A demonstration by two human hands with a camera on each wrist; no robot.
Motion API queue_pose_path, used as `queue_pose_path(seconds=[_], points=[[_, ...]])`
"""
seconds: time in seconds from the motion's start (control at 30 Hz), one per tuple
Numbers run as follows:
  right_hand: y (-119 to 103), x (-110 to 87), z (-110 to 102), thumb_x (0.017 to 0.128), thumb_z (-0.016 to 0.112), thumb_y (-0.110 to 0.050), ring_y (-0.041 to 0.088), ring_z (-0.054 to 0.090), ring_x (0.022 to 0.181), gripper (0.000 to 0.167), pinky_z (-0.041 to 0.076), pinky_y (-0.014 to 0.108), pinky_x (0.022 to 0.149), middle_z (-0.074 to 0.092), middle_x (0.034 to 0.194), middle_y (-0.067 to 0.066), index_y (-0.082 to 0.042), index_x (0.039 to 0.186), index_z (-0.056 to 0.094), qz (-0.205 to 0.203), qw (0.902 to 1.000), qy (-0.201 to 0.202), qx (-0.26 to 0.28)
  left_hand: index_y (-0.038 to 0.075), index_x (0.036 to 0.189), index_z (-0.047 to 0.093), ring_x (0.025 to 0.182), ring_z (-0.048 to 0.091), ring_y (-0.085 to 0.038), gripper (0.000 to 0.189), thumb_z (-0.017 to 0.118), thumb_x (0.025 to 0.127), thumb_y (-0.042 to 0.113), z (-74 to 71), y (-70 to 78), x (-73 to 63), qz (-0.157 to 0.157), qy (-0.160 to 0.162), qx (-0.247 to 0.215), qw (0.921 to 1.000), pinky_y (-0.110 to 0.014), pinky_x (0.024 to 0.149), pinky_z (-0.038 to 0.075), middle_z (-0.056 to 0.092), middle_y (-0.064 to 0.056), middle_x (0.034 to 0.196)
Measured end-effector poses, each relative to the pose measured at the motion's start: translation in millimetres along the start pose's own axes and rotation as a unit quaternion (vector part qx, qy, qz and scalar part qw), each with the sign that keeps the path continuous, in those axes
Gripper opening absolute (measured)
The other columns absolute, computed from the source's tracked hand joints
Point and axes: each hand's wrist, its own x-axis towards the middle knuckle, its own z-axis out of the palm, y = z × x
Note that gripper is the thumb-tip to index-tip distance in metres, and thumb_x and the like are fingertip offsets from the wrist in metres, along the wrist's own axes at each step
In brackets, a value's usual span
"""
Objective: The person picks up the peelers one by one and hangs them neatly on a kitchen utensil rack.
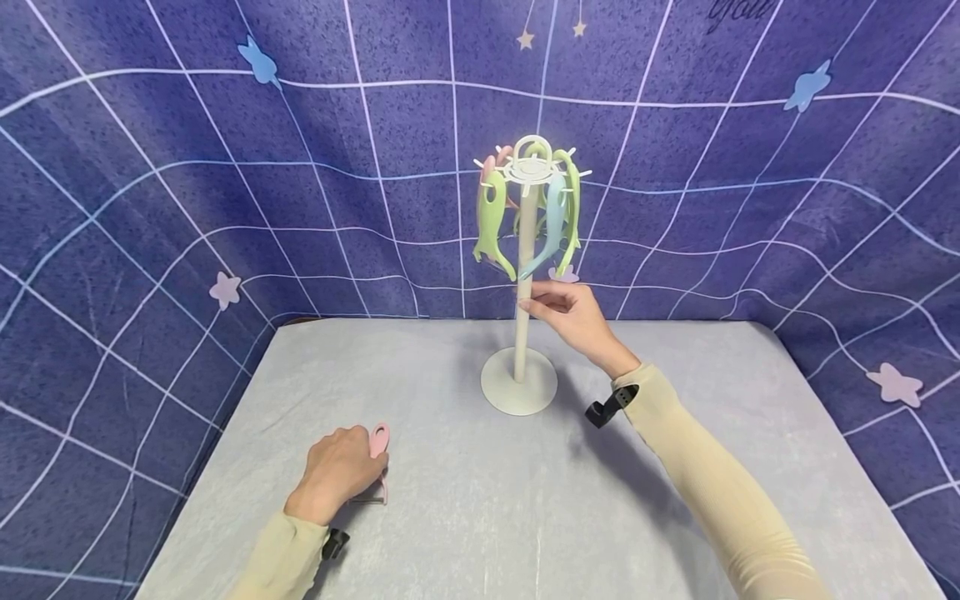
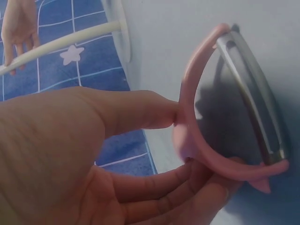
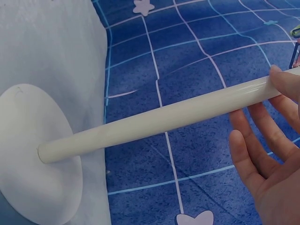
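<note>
My left hand pinches a pink peeler between thumb and fingers, low over the left part of the table. The peeler's metal blade spans the Y-shaped head, and its holed handle end points away from me. With thumb and fingertips, my right hand grips the pole of a white stand below its top. Several peelers hang by their handles from the stand's ring of hooks: a green peeler, a blue peeler, another green one at the right, and pinkish ones behind.
The stand's round base rests on the grey table toward the back. A purple-blue curtain with grid lines and stars hangs behind and at both sides. Black wrist bands sit on both sleeves.
</note>
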Motion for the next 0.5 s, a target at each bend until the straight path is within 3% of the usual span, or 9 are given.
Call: queue_pose_path(seconds=[0.2, 0.37, 0.5], points=[[0.3, 0.3, 0.1, 0.099, 0.076, -0.004, 0.011, 0.077, 0.095, 0.024, 0.066, 0.030, 0.088, 0.078, 0.114, 0.023, 0.004, 0.121, 0.078, -0.002, 1.0000, 0.004, -0.001, 0.006, 0.076, 0.058, 0.064, 0.056, -0.027, 0.032, 0.069, 0.095, 0.029, -3.4, 4.9, 1.1, 0.003, 0.022, -0.009, 0.9997, -0.047, 0.057, 0.050, 0.059, -0.009, 0.071], [-0.5, 0.2, 0.5, 0.099, 0.076, -0.004, 0.011, 0.077, 0.095, 0.024, 0.066, 0.030, 0.087, 0.078, 0.113, 0.022, 0.004, 0.121, 0.078, -0.002, 1.0000, 0.005, -0.003, 0.009, 0.071, 0.054, 0.062, 0.052, -0.025, 0.041, 0.062, 0.102, 0.032, -9.3, 13.6, 0.9, 0.010, 0.042, -0.031, 0.9986, -0.044, 0.054, 0.048, 0.056, -0.008, 0.068], [-0.5, -0.5, 1.1, 0.099, 0.077, -0.004, 0.011, 0.077, 0.094, 0.024, 0.066, 0.030, 0.087, 0.078, 0.114, 0.022, 0.003, 0.121, 0.078, 0.003, 1.0000, 0.005, -0.004, 0.010, 0.069, 0.052, 0.060, 0.052, -0.025, 0.037, 0.066, 0.099, 0.028, -14.2, 20.7, 0.7, 0.025, 0.066, -0.037, 0.9968, -0.044, 0.053, 0.048, 0.056, -0.007, 0.067]])
